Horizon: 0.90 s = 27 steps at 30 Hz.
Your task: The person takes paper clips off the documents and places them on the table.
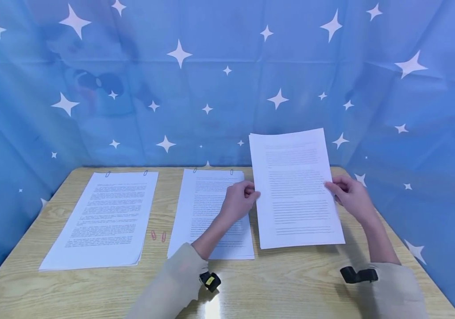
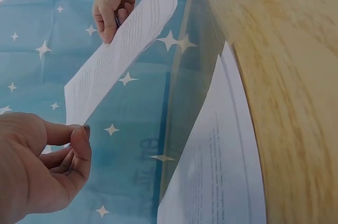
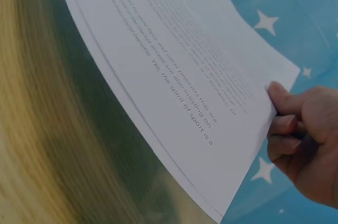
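Note:
A few printed sheets of paper [image 1: 297, 190] are held up off the table at the right, tilted toward me. My left hand [image 1: 238, 198] pinches their left edge between thumb and fingers, and my right hand [image 1: 348, 195] pinches the right edge. In the left wrist view, the left hand [image 2: 47, 163] grips one edge of the sheets [image 2: 113, 57] while the other hand holds the opposite side. The right wrist view shows the right hand [image 3: 306, 139] with its thumb on the printed face; slightly offset lower edges reveal more than one sheet [image 3: 158, 102].
Under my left forearm lies a second paper stack [image 1: 207, 212] with two clips along its top edge. Farther left is another clipped stack [image 1: 108, 212]. Two reddish paper clips [image 1: 158, 236] lie between these stacks on the wooden table [image 1: 275, 283]. A blue star-patterned curtain [image 1: 227, 88] hangs behind.

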{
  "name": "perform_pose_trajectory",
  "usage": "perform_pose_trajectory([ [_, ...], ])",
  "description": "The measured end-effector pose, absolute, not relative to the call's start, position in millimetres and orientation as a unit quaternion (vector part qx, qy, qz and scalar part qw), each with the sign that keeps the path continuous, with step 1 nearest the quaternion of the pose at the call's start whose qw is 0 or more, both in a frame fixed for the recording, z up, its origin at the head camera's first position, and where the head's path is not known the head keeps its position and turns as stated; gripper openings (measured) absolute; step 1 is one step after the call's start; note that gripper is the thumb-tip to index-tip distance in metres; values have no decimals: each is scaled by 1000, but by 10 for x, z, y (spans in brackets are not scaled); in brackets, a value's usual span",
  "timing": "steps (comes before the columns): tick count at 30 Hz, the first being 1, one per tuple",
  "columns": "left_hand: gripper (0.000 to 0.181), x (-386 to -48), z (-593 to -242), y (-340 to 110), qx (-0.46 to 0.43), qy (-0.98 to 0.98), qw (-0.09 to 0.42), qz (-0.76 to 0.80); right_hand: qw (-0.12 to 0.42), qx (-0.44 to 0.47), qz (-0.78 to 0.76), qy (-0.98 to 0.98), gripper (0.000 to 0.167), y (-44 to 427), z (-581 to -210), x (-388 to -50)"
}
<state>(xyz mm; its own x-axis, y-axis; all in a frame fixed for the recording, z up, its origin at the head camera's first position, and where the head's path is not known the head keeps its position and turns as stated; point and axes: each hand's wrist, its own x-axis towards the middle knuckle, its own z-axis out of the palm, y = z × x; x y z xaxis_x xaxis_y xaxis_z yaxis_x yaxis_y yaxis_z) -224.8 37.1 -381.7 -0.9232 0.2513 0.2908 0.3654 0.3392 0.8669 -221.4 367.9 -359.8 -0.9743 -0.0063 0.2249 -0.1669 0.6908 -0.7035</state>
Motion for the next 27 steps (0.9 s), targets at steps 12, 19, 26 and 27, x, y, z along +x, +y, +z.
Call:
perform_pose_trajectory([
  [12,12,-2327,-3937,653,-139,-834,1,-533,92,28,328,-940,42,3813,-3714,-2269],
  [19,11,-2379,-3996,770,-107,-847,-23,-521,63,23,302,-951,40,3865,-3758,-2289],
  [26,7,-2444,-4084,868,-87,-862,-35,-498,26,-3,294,-955,41,3935,-3863,-2357],
  [27,7,-2449,-4094,877,-87,-862,-37,-498,22,-5,294,-956,40,3950,-3883,-2371],
])
